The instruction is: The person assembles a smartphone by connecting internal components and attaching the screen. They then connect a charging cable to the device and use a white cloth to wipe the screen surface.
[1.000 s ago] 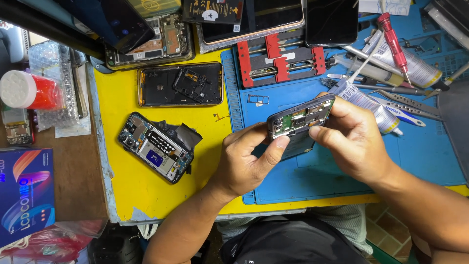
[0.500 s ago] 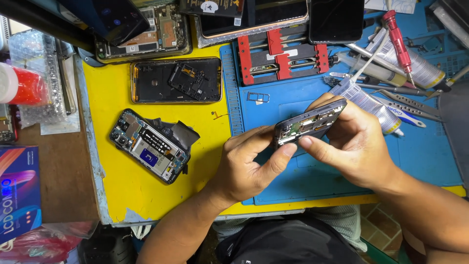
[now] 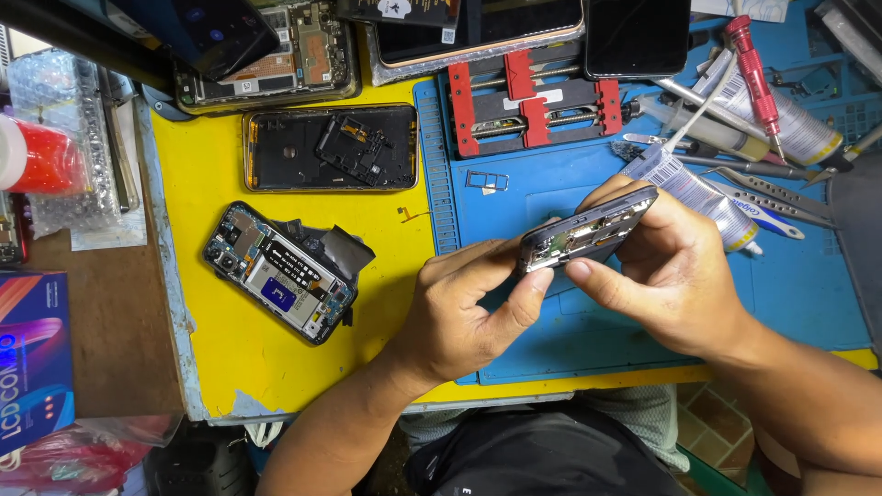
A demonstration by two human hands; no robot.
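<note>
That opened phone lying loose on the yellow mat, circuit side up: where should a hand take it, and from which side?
Take the opened phone by its two long edges near the middle, coming from above. It lies flat and slanted on the yellow mat, circuit side up, so fingers should stay off the face. Avoid its right end, where a loose black part overlaps it. Both the left hand and right hand hold another phone frame.
</note>
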